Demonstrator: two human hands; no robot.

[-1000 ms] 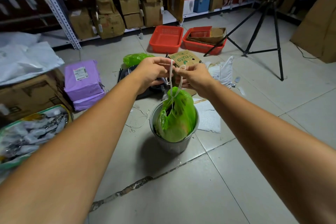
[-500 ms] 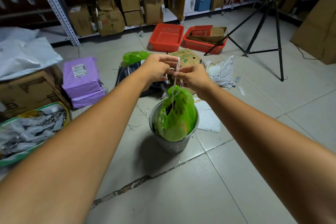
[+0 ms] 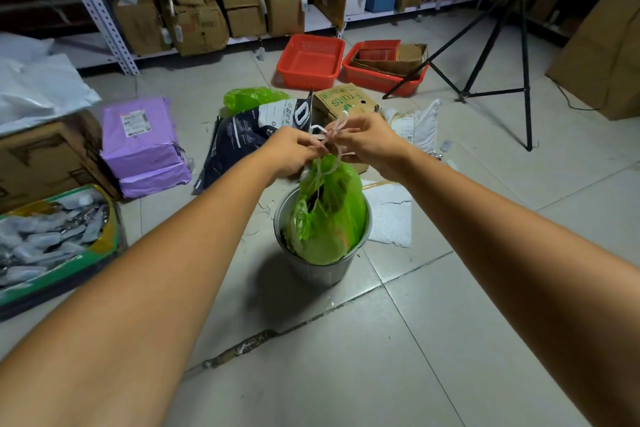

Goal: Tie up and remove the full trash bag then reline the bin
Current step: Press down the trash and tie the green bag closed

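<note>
Hands, left (image 3: pixel 294 149) and right (image 3: pixel 367 142), pinch white drawstring (image 3: pixel 329 135) above green bag (image 3: pixel 329 215).

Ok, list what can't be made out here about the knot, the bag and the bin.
All in the head view:
- Knot: the left hand and right hand pinch the white drawstring, and their fingers cover whether it is tied.
- Contents of the green bag: only dark shapes through the plastic.
- Inside of the metal bin: the bag fills it.
- Label on the purple parcel: too small to read.
</note>
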